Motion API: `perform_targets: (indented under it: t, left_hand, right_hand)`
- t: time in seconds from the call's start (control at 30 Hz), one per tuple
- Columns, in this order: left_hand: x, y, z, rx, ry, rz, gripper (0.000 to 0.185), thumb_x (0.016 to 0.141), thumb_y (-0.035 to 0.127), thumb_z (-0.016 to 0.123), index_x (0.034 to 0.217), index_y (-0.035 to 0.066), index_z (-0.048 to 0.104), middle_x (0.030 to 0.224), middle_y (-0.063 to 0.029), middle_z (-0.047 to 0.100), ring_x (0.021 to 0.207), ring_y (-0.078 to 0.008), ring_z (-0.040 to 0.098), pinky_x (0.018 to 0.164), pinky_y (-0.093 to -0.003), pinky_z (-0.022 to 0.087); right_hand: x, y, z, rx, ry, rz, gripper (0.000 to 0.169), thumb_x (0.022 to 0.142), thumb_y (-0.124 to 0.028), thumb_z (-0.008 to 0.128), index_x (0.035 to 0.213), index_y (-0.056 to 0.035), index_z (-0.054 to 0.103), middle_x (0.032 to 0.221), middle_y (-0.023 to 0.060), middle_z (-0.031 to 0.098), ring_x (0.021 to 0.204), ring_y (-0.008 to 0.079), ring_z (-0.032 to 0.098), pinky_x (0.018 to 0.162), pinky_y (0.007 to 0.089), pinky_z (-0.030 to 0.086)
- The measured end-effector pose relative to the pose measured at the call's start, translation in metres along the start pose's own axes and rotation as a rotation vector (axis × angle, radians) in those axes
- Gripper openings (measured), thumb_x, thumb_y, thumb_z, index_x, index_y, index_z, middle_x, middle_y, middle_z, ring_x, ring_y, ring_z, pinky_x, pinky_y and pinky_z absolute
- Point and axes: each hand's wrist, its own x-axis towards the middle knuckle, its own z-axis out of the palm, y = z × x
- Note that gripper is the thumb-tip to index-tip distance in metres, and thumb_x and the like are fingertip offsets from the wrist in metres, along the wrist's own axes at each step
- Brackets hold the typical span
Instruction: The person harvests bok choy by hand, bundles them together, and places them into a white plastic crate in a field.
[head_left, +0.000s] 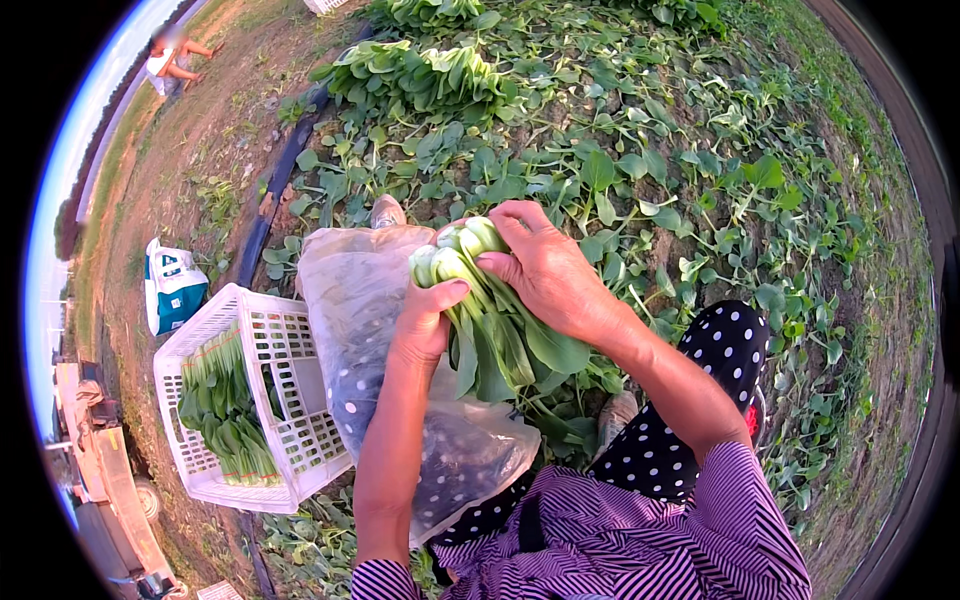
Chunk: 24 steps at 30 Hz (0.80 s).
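Both hands hold a bunch of leafy greens with pale green stalks, like bok choy (480, 300), over the lap. My left hand (429, 311) grips the bunch from the left, its thumb across the stalks. My right hand (544, 270) holds it from the right, thumb and index finger at the pale stalk bases. The leaves hang down toward my body. A translucent plastic sheet (360, 277) covers my left leg. To the left, a white plastic crate (300, 375) contains bundled greens (225, 405) with red ties.
Leafy plants (675, 187) cover the ground ahead and right. Piled greens (420, 79) lie ahead. A black hose or pipe (281, 176) runs along the left, near a white and teal bag (172, 289). A person (171, 64) sits far left; a vehicle (112, 480) stands lower left.
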Motion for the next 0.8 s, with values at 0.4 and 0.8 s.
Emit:
perform_targets:
  t: [0.4,0.8]
  left_hand:
    - [0.016,-0.023,0.001,0.054,0.008,0.013,0.054,0.085,0.032,0.057,0.128,0.001,0.046,0.120,-0.0098,0.054,0.109,-0.0219,0.052,0.099,-0.0370,0.039]
    - [0.003,0.030,0.016,0.015,0.124,0.251,0.047,0.088,0.028,0.057,0.127,0.004,0.048,0.116,-0.0097,0.056,0.111,-0.0237,0.053,0.101,-0.0404,0.039]
  right_hand:
    - [-0.047,0.020,-0.053,0.053,0.283,0.023,0.039,0.089,-0.024,0.060,0.115,0.0038,0.052,0.107,0.0174,0.054,0.077,0.0264,0.064,0.067,0.0365,0.052]
    - [-0.599,0.159,-0.166,0.081,0.560,1.751,0.036,0.083,-0.037,0.065,0.095,-0.0029,0.061,0.083,0.0137,0.067,0.070,0.0249,0.066,0.061,0.0404,0.053]
